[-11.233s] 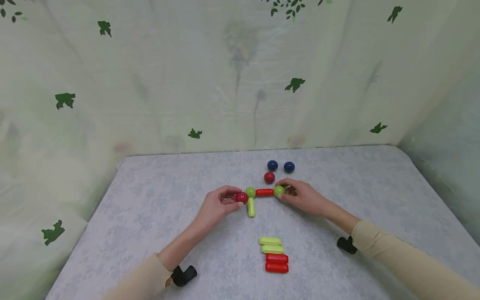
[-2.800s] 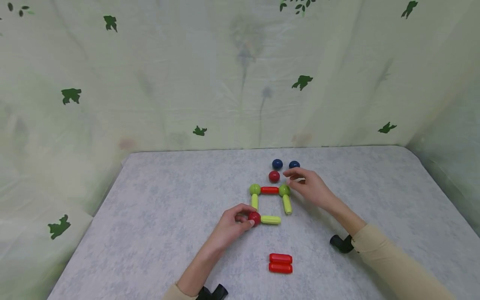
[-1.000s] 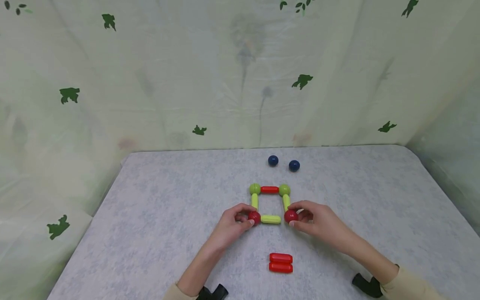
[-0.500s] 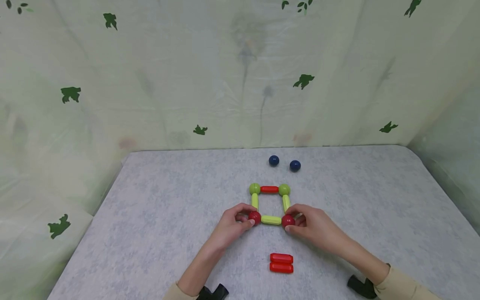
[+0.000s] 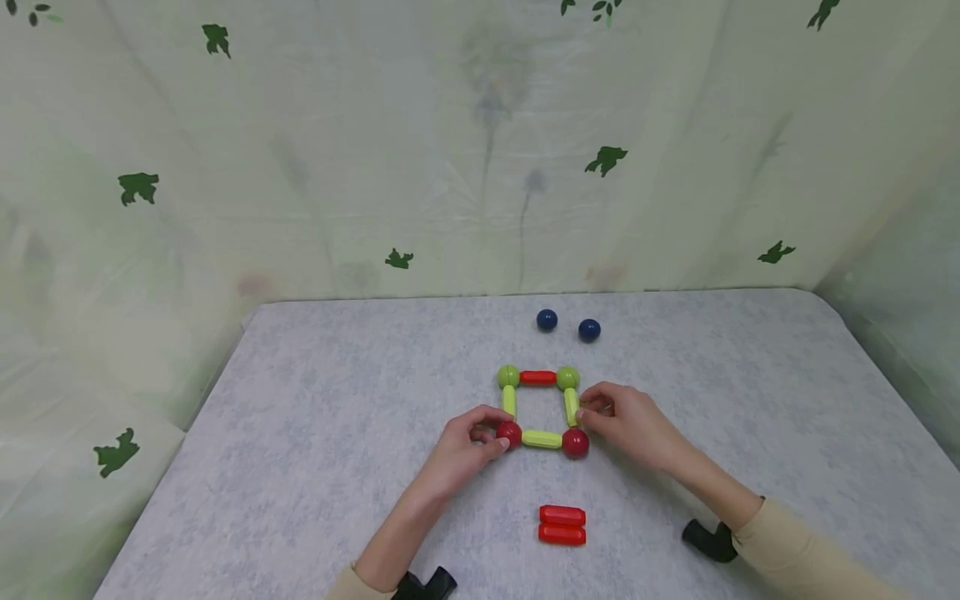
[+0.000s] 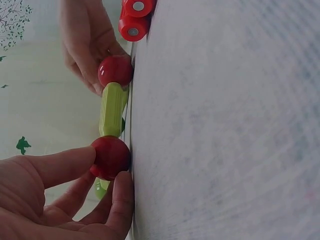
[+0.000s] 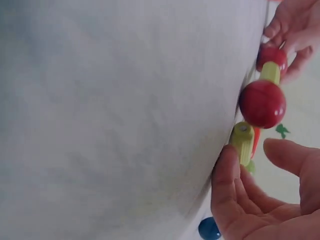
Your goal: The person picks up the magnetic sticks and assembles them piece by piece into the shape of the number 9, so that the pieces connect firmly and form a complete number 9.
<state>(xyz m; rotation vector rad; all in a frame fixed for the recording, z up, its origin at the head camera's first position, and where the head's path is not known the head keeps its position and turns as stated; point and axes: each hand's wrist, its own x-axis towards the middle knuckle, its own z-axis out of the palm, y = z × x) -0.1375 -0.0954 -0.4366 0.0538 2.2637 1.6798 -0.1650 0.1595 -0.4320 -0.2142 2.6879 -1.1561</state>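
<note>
Magnetic square of rods and balls lies flat near the middle of the grey table. Our left hand pinches the near-left red ball; our right hand closes lightly on the right green rod, just above the near-right red ball. To seat this rod well, we judge it best to steady the left corner and ease the rod's end squarely against the ball. Two blue balls sit toward the far edge, two red rods toward the near edge.
</note>
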